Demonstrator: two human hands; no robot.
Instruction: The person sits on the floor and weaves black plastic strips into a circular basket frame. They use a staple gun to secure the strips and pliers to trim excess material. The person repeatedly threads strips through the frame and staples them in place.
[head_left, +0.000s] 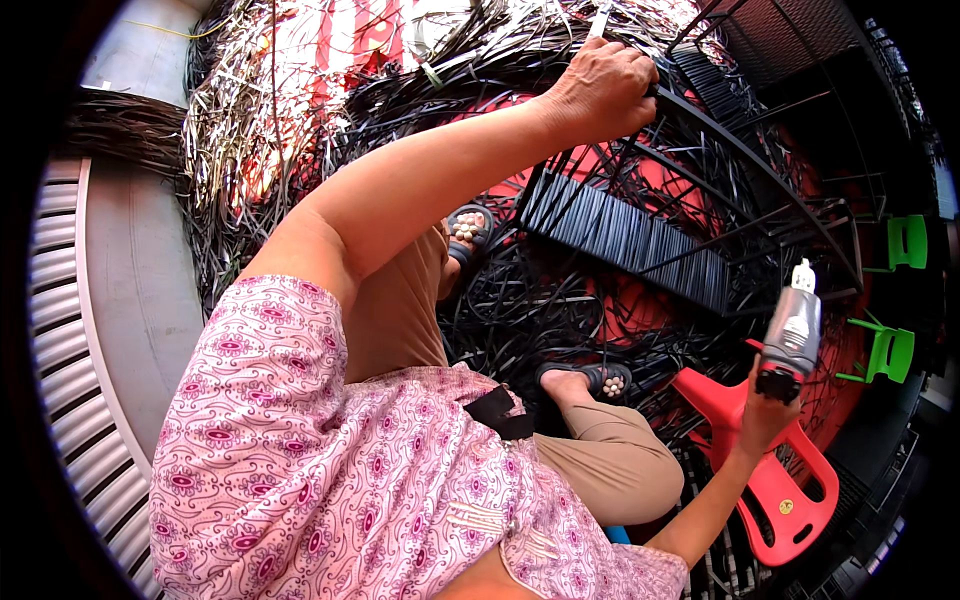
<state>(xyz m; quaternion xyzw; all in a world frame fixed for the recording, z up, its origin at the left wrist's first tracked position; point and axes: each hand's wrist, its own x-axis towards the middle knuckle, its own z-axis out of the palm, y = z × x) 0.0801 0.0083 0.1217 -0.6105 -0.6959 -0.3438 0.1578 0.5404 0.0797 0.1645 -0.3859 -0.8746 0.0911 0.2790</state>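
A black metal frame (765, 160) with curved and straight bars stands before me, partly wrapped in rows of dark flat strips (625, 240). At its upper end, my left hand (608, 90) is closed round a bar; the fingertips are hidden behind the knuckles. Out to the right, my right hand (768, 415) grips a silver-grey and black tool that looks like a staple gun (795, 325). Its narrow pale tip points up and away from me, apart from the frame. The grip inside my right hand is mostly hidden.
A red plastic chair (805, 490) stands by my right arm. Green plastic chairs (888, 352) are farther right. Loose dark strips (520, 310) cover much of the red floor around my sandalled feet. A grey slatted metal piece (75, 370) runs along the left.
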